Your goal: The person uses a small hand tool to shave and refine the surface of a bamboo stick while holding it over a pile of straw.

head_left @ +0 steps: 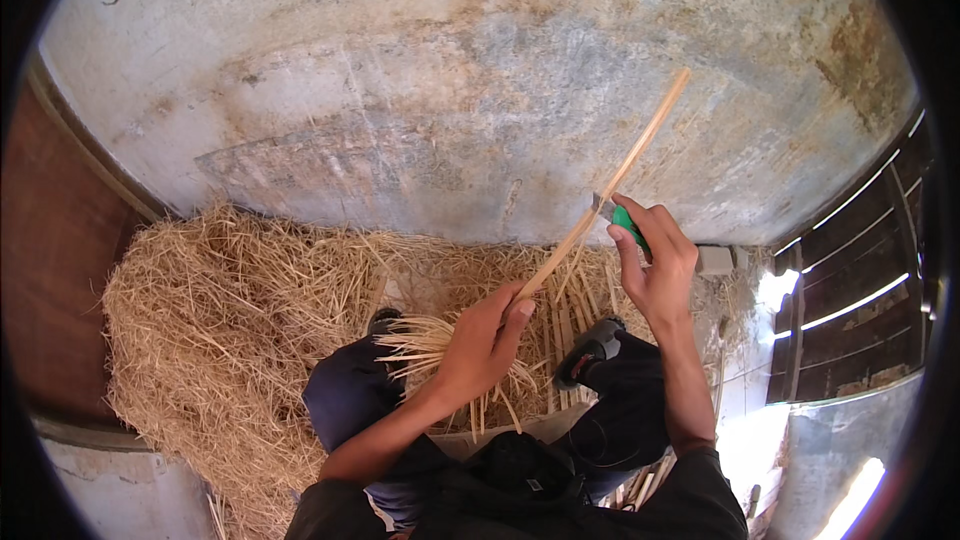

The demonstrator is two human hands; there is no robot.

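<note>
My left hand (pixel 488 340) is closed around the lower end of a long, pale bamboo strip (pixel 645 140), which slants up and to the right. In my right hand (pixel 655 255) is a green-handled utility knife (pixel 629 228). Its blade meets the strip about midway along, just above my left hand's hold. A thin sliver seems to hang beside the strip below the blade. Under my left hand, a bundle of thin pale strips (pixel 415 340) lies across my lap, partly hidden by that hand and forearm.
A big heap of straw (pixel 220 310) fills the floor at left. Ahead rises a stained plaster wall (pixel 400 120). Several flat strips (pixel 565 325) lie near my shoe (pixel 590 350). On the right are a block (pixel 715 260) and a dark slatted wall (pixel 850 280).
</note>
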